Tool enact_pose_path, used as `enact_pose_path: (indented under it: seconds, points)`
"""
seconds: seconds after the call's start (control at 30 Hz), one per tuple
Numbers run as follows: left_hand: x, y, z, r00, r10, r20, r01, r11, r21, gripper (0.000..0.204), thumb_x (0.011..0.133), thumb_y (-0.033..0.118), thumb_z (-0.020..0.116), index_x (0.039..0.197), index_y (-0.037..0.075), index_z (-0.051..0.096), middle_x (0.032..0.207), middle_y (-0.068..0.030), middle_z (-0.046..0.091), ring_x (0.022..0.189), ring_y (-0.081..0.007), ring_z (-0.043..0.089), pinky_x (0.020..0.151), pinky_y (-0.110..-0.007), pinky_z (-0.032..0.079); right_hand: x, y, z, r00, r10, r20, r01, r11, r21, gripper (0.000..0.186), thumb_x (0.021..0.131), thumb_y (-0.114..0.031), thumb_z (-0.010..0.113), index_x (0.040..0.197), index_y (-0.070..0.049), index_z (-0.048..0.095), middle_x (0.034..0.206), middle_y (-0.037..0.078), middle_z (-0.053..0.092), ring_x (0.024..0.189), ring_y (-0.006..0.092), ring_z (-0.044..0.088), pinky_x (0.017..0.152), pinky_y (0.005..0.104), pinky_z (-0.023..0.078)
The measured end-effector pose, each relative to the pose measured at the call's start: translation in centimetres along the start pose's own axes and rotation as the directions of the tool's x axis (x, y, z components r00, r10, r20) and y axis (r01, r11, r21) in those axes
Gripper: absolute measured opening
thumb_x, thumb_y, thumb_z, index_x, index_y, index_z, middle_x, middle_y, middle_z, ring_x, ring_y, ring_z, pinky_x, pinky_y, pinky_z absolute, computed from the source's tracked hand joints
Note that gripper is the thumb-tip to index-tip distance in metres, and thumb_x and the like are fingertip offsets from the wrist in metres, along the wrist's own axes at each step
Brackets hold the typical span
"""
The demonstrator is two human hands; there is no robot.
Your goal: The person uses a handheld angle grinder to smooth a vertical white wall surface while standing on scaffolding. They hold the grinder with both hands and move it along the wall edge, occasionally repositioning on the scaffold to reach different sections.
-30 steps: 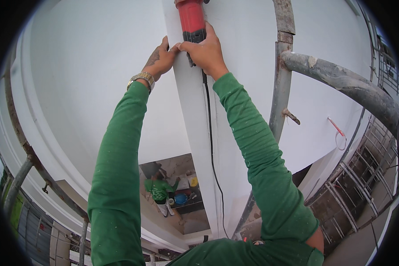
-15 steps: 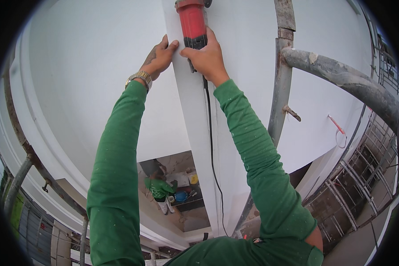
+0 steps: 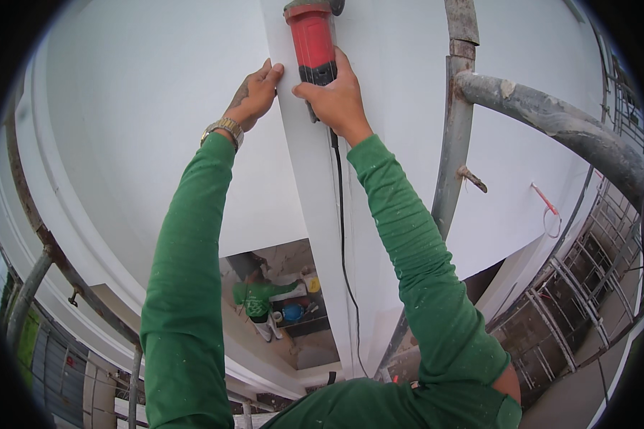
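My right hand [image 3: 336, 100] is closed around the black lower end of a red power tool [image 3: 311, 39], held along a white column [image 3: 311, 214]; its top is partly cut off by the frame's edge. A black cord [image 3: 342, 243] runs down from the tool along the column. My left hand [image 3: 256, 96], with a metal watch at the wrist, is at the column's left edge beside the tool, thumb raised and fingers curled against the edge, their far side hidden.
Scaffold pipes [image 3: 458, 143] stand at right and left [image 3: 64, 264], one bent pipe crossing the upper right. A red-handled item [image 3: 544, 199] lies against the white surface. Far below, a co-worker in green [image 3: 257, 297] is near a blue container [image 3: 292, 312] and white bags.
The tool and my right hand have moved slightly down and right. My left thumb has drawn apart from my right thumb. The co-worker below has stretched an arm out to the right.
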State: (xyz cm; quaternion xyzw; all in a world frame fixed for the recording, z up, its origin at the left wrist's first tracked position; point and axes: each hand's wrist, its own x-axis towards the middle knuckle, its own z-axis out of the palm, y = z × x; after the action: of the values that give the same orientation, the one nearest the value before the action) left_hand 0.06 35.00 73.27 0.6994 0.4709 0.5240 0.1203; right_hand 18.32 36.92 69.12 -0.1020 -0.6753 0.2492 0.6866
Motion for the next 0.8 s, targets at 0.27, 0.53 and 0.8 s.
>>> enact_pose_path:
  seconds: [0.27,0.53,0.8]
  points:
    - [0.5,-0.4,-0.1,1.000,0.003,-0.014,-0.002,1.000,0.007,0.075,0.109,0.051,0.043,0.162,0.001,0.025,0.156,-0.0175,0.045,0.145,-0.0269,0.041,0.123,-0.042,0.031,-1.4,-0.1,-0.3,0.999,0.032,0.007,-0.032,0.999,0.020,0.087,0.072,-0.012,0.081,0.148,0.002,0.040,0.102,0.007,0.066,0.088,0.0172,0.064,0.080,0.0328,0.055]
    - [0.3,-0.3,0.3,1.000,-0.011,-0.024,0.011,1.000,0.006,0.073,0.109,0.050,0.043,0.161,0.001,0.027,0.155,-0.0168,0.047,0.145,-0.0266,0.042,0.123,-0.042,0.031,-2.1,0.9,-0.5,1.000,0.023,0.016,-0.023,1.000,0.021,0.086,0.073,-0.012,0.080,0.148,0.001,0.040,0.107,0.009,0.066,0.091,0.0173,0.064,0.082,0.0330,0.055]
    - [0.1,-0.1,0.1,1.000,-0.009,-0.012,0.009,1.000,0.024,0.073,0.109,0.051,0.042,0.160,0.001,0.028,0.156,-0.0176,0.046,0.146,-0.0279,0.041,0.124,-0.042,0.030,-3.3,1.0,-0.5,1.000,0.009,0.001,-0.009,1.000,-0.006,0.085,0.073,-0.011,0.078,0.148,-0.002,0.040,0.104,0.009,0.066,0.087,0.0195,0.064,0.081,0.0345,0.054]
